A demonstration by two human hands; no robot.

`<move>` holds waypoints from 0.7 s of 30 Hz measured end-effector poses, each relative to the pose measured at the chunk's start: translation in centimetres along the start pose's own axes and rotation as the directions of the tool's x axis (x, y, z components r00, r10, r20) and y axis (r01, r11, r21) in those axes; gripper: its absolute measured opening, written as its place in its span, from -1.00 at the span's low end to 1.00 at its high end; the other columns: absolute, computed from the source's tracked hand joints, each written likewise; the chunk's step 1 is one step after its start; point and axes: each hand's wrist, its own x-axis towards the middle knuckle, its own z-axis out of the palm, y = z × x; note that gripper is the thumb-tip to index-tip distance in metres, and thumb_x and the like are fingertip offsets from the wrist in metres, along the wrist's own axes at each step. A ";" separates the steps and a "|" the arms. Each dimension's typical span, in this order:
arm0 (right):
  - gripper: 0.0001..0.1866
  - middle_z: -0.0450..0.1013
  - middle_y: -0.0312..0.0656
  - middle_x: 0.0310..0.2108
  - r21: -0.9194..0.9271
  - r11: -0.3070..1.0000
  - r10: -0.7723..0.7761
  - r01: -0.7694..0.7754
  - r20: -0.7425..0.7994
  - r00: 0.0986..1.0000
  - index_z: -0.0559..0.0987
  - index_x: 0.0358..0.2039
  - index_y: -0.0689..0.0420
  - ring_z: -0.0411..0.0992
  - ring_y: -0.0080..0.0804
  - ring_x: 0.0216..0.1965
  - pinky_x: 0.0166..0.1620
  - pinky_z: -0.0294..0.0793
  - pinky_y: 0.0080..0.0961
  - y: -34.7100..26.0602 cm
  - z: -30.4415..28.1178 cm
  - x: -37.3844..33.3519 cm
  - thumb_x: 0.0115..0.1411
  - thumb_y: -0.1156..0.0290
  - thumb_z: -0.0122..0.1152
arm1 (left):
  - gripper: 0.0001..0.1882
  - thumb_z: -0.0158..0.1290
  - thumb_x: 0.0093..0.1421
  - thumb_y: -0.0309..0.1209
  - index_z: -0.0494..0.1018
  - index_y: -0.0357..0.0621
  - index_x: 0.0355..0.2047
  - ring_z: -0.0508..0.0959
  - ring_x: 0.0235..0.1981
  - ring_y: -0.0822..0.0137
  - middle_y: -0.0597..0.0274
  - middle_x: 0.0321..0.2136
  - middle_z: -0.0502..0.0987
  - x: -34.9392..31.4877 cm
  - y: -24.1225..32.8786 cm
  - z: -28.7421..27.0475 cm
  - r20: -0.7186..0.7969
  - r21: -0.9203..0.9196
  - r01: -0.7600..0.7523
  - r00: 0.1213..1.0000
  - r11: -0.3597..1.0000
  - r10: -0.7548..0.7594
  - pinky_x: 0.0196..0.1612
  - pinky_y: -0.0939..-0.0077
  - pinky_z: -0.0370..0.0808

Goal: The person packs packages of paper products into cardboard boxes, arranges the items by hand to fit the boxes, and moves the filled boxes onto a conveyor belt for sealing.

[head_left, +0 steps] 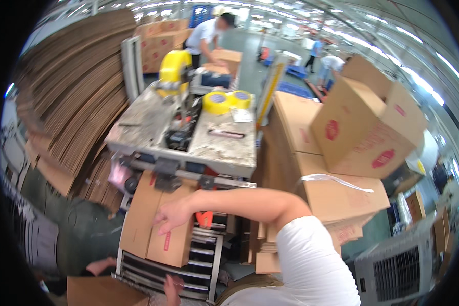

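Observation:
A closed brown carton [168, 250] with a seam along its top lies on the roller conveyor [209, 265], its far end at the carton sealing machine [224, 148]. My right hand [174, 214] reaches across from the right and rests on the carton's top near the seam, fingers apart and holding nothing. Near the bottom edge, my left hand [172, 289] is over the near rollers, slightly blurred, with fingers apart and nothing visible in it. An orange piece [204, 219] sits beside the carton's right side.
A co-worker's hand [101, 266] is close to another brown box [102, 291] at lower left. Yellow tape rolls [217, 103] lie on the machine. Flattened cartons [81, 86] stand stacked at left. An open carton [362, 127] tops a cardboard pile [336, 199] at right. Another person works beyond.

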 end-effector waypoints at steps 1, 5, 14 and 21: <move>-0.45 0.41 0.02 -0.06 -0.137 0.990 -0.007 -0.022 -0.211 0.977 0.45 -0.05 0.17 0.37 -0.08 -0.04 0.02 0.33 -0.24 -2.5 -1.8 -5.8 0.12 -0.02 0.07 | -0.48 -0.22 0.26 0.03 0.38 -0.14 -0.05 0.49 -0.24 0.34 0.11 -0.19 0.49 -0.2 -1.0 0.5 0.037 0.180 0.105 0.993 0.978 -0.113 -0.33 0.43 0.44; -0.56 0.44 -0.06 -0.16 -0.229 0.930 -0.164 -0.289 -0.959 0.233 0.48 -0.12 0.17 0.40 -0.15 -0.10 -0.03 0.38 -0.33 -11.3 -7.1 -28.7 0.00 0.27 0.32 | -0.50 -0.18 0.24 0.01 0.40 -0.17 -0.09 0.49 -0.30 0.33 0.11 -0.26 0.50 0.1 0.7 0.6 -0.093 0.469 0.170 0.985 0.867 -0.143 -0.36 0.43 0.43; -0.34 0.51 0.02 -0.31 0.510 0.196 0.192 -0.838 -0.858 -0.477 0.62 -0.35 0.12 0.44 -0.06 -0.14 -0.06 0.36 -0.29 -9.8 -10.9 -63.0 0.13 -0.26 -0.15 | -0.54 -0.09 0.19 -0.06 0.44 -0.24 -0.19 0.48 -0.44 0.32 0.11 -0.41 0.51 -0.5 2.0 -1.3 -0.231 0.635 0.232 0.967 0.737 -0.105 -0.42 0.42 0.42; -0.31 0.47 0.00 -0.57 0.472 0.412 -0.347 -0.780 -0.710 -0.613 0.59 -0.59 0.12 0.45 -0.04 -0.42 -0.29 0.38 -0.27 -9.9 -7.3 -60.4 0.16 -0.25 -0.23 | -0.57 -0.01 0.15 -0.10 0.47 -0.30 -0.27 0.48 -0.56 0.31 0.11 -0.53 0.52 -2.0 1.9 -2.5 -0.141 0.709 0.038 0.986 0.704 0.090 -0.47 0.41 0.42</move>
